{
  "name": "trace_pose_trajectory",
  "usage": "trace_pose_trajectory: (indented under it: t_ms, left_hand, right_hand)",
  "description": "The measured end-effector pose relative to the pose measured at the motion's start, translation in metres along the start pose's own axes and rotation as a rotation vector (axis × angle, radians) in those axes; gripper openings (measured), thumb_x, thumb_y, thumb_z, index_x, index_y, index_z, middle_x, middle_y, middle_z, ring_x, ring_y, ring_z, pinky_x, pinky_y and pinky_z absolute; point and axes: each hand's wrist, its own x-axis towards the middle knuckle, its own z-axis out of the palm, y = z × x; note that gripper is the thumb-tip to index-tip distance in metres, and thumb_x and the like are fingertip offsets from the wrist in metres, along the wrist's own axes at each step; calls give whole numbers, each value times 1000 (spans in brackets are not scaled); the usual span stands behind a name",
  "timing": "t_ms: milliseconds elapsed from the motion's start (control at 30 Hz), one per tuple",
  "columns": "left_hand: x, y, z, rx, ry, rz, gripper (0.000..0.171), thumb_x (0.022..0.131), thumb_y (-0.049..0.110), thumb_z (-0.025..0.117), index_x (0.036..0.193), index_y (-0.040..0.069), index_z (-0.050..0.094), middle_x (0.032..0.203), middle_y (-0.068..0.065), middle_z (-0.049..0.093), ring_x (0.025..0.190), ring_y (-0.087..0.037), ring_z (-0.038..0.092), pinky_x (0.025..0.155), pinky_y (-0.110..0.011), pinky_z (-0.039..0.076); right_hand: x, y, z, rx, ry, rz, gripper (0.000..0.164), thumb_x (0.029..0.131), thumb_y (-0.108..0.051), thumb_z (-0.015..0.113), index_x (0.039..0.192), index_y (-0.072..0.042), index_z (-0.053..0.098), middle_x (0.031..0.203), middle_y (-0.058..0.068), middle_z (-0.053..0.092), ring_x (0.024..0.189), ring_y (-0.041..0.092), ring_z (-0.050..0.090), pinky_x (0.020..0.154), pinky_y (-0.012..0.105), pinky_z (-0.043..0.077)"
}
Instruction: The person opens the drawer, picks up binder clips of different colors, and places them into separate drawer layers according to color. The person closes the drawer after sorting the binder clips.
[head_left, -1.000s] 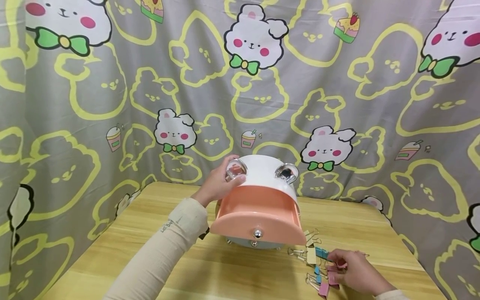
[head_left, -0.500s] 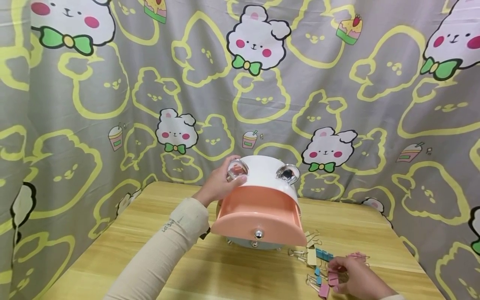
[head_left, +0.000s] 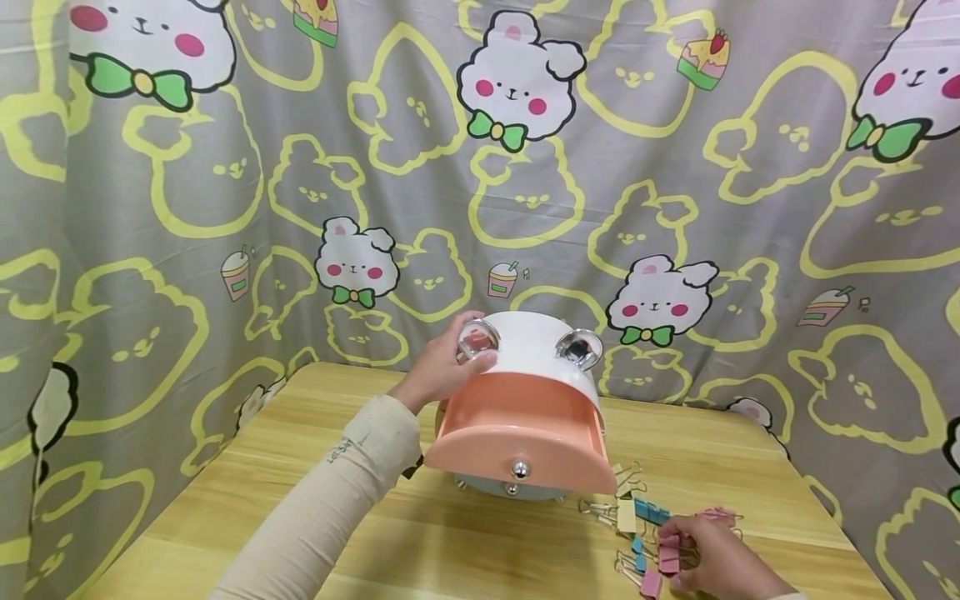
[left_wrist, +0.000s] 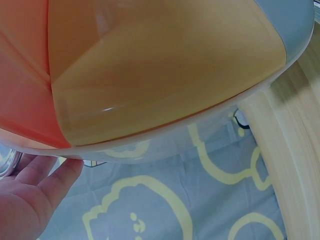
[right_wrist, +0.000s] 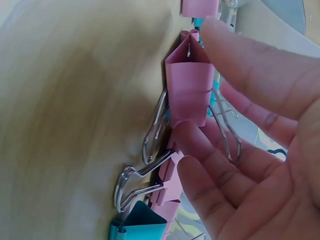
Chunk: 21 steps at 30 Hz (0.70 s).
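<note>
A white storage box with silver, eye-like rings (head_left: 540, 342) stands on the table, its orange drawer (head_left: 517, 454) pulled out. My left hand (head_left: 442, 362) grips the box's upper left side, thumb in front beside one ring. In the left wrist view its fingers (left_wrist: 62, 180) lie against the white shell. At the lower right, my right hand (head_left: 712, 554) pinches a pink binder clip (right_wrist: 189, 92) between thumb and fingers. Around it lie more binder clips: blue (head_left: 651, 510), yellow (head_left: 626, 515) and pink (head_left: 651, 583).
Under the orange drawer the box has a blue-grey front (head_left: 495, 490) with a small silver knob. The wooden table (head_left: 315, 417) reaches back to a grey patterned curtain (head_left: 420, 183), which also hangs at both sides.
My right hand has drawn back slightly from the farther pink clips, which now show more, and its fingers have settled around a nearer one. The left hand keeps its hold on the box.
</note>
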Motion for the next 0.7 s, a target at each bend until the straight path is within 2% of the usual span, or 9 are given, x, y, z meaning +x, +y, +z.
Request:
trace_pose_trajectory:
  t_ms: [267, 433, 700]
  left_hand:
    - [0, 0, 0, 4, 1, -2, 68, 88, 43, 68, 145, 33, 33, 120, -11, 57, 104, -28, 57, 88, -48, 48]
    - [-1, 0, 0, 0, 4, -3, 67, 88, 42, 68, 145, 32, 34, 119, -12, 57, 103, -28, 56, 88, -48, 48]
    - [1, -1, 0, 11, 7, 52, 67, 88, 39, 68, 144, 28, 35, 116, -12, 59, 104, -29, 57, 90, -49, 45]
  right_hand:
    - [-2, 7, -3, 38, -59, -81, 44, 73, -1, 82, 110, 5, 60, 98, 7, 62, 87, 26, 59, 68, 32, 51]
    - [-2, 8, -4, 10, -53, -101, 43, 73, -4, 82, 110, 3, 61, 100, 6, 63, 89, 24, 61, 70, 33, 52]
    - [-1, 10, -3, 27, -64, -126, 40, 77, -2, 80, 111, 5, 60, 99, 6, 62, 86, 19, 62, 71, 33, 53]
